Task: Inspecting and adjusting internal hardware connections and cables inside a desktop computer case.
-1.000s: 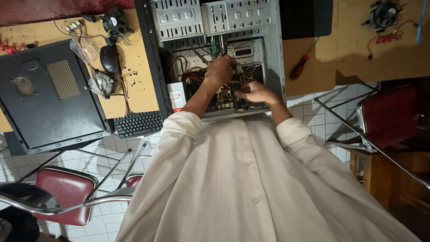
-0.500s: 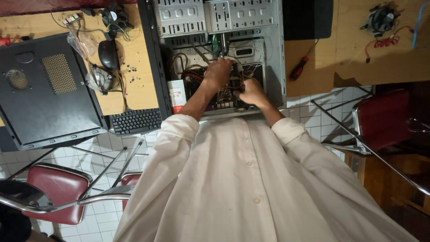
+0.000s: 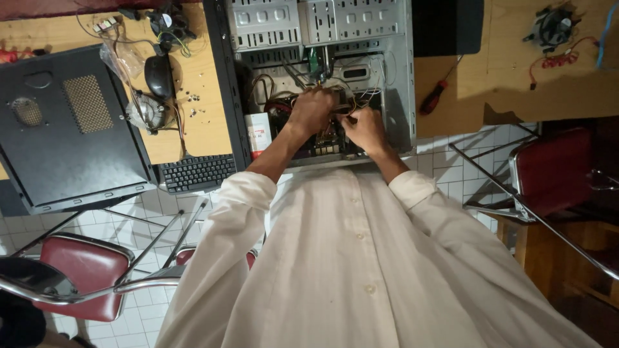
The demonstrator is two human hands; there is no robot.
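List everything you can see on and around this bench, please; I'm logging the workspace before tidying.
Open computer case: one, grey metal, on the wooden table, top centre.
Cables: several, mixed colours, inside the case.
Side panel: one, black, on the table, left.
Keyboard: one, black, at the table edge.
Mouse: one, black, beside the panel.
Cooler fan: one, silver, below the mouse.
Screwdriver: one, red handle, right of the case.
Second fan: one, black, top right.
Chairs: two, red, either side on the tiled floor.
Left hand: inside the case.
Right hand: inside the case, at the cables.
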